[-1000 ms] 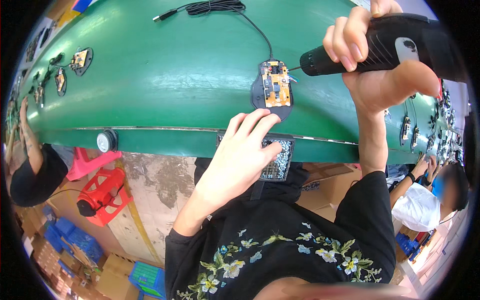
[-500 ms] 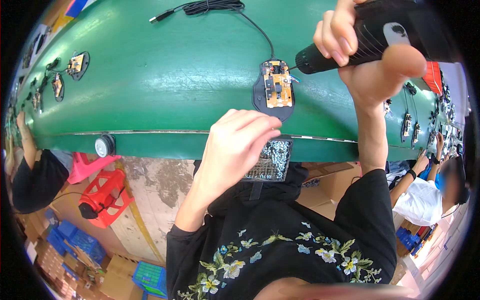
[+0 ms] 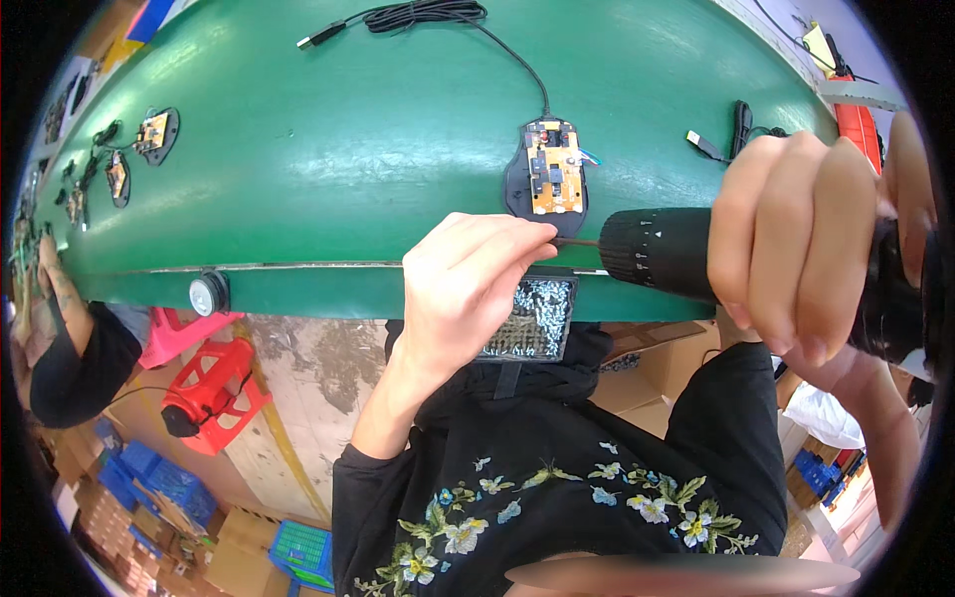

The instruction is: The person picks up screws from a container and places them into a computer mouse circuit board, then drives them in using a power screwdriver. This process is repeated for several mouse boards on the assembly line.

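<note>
My right hand [image 3: 796,244] is wrapped round a black electric screwdriver [image 3: 657,249], held level with its bit pointing left. The bit's tip meets the pinched fingertips of my left hand [image 3: 458,284]. Whatever those fingers grip is too small to make out. Just beyond them on the green table lies a black computer mouse base [image 3: 516,187] with an orange circuit board [image 3: 542,194] on it. Its black cable [image 3: 423,14] is coiled at the far side, plug to the left. Partly behind my left hand, a black tray [image 3: 568,333] of small shiny metal pieces sits at the table's near edge.
More mouse bases with boards [image 3: 153,135] lie at the far left of the table. A black cable with a light plug [image 3: 704,144] rests at the right. A round lamp-like fixture [image 3: 209,293] is on the front edge. A person [image 3: 75,348] works at the left; red stools [image 3: 214,393] stand below.
My right hand has brought the screwdriver down and nearer, from beside the circuit board to my left fingertips. My left hand has stayed nearly in place. The cable at the right has come into sight.
</note>
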A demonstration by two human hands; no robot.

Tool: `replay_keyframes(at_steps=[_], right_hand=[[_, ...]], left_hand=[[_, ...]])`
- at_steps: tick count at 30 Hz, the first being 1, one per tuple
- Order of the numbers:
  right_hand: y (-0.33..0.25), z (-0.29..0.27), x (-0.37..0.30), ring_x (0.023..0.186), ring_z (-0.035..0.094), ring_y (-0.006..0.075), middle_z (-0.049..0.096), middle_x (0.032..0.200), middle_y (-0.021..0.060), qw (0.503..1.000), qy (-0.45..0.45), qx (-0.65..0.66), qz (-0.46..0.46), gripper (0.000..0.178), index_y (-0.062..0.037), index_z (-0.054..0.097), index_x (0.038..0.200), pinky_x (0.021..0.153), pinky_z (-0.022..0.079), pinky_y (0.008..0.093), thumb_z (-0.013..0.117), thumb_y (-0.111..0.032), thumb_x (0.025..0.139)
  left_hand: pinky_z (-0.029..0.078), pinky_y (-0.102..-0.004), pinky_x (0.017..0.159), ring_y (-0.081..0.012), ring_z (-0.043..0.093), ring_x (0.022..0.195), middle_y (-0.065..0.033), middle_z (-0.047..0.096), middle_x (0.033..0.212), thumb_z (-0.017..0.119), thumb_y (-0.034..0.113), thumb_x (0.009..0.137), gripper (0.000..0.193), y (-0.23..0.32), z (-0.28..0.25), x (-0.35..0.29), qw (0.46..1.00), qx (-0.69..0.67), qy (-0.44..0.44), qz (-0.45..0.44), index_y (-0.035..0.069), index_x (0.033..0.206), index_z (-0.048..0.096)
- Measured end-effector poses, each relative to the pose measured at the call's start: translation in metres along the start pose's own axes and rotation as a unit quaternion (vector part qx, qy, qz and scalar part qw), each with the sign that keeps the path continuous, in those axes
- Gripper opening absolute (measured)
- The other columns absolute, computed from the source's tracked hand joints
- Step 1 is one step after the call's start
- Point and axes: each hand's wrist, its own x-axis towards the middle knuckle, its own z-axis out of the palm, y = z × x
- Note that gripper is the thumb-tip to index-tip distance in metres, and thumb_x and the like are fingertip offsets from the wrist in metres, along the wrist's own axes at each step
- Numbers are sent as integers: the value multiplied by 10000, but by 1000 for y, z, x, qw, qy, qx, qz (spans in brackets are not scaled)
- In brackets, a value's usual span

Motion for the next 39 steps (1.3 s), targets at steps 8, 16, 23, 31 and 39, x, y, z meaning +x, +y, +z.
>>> replay_keyframes(at_steps=[8,16,23,31,39], right_hand=[[20,15,-7,621,707,198,741,810,97,986,137,-6,-99,330,-79,465,1319,586,606,321,608,-161,1033],[13,1,4,610,712,254,743,816,119,997,49,36,-44,342,-113,458,1300,555,592,351,638,-191,1021],[14,-18,0,637,694,203,707,781,59,997,60,-37,33,438,-203,420,1323,622,557,358,689,-327,1001],[39,-3,-1,574,561,289,589,738,193,939,321,-75,-102,383,-49,385,1254,598,460,423,596,-283,1036],[60,-13,3,534,546,312,574,688,222,933,317,-41,-164,399,-28,421,1217,517,439,422,585,-340,1030]], left_hand=[[584,-334,723,-256,736,800,-110,759,867,797,-86,697,243,0,-1,0,1000,-17,2,24,6,919,760],[567,-355,732,-264,725,830,-95,754,891,786,-54,702,287,-6,-4,-4,997,-52,-45,36,22,976,743],[547,-361,754,-277,715,843,-88,741,897,870,0,653,304,8,-20,3,996,43,23,73,27,930,749],[448,-405,852,-287,575,1039,-80,599,1094,847,178,692,270,6,-39,-18,963,121,-240,-30,101,912,710],[447,-399,863,-275,583,1050,-65,597,1074,835,134,698,236,3,-38,-16,968,87,-235,-3,93,893,709]])
